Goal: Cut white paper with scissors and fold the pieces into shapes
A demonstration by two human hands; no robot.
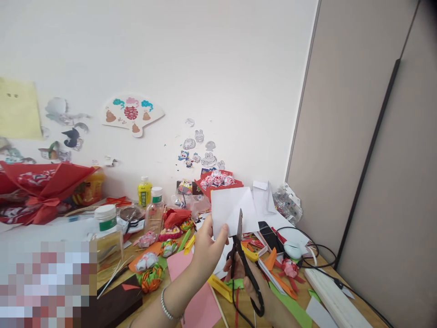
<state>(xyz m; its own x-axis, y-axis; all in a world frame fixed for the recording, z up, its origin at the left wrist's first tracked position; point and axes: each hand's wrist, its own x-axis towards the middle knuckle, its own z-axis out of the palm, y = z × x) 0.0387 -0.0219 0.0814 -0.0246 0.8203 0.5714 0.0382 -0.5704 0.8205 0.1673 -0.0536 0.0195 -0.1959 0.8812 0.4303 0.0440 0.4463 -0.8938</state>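
Observation:
Pinched in my left hand (208, 243) is a sheet of white paper (227, 207), held up above the cluttered table with a fold line across its right part. My right hand (247, 278) grips a pair of black-handled scissors (240, 228), blades pointing up. One blade shows in front of the paper; whether the other lies behind it I cannot tell. Below my hands lies a pink sheet of paper (208, 300). A yellow utility knife (220, 288) rests beside my left forearm.
Several paper flowers (150, 277) and clear plastic jars (108, 237) stand to the left. A red-wrapped bouquet (218, 179) is at the back. On the right are a black phone (271, 237), cables and a white power strip (336, 298). A pixelated patch covers the lower left.

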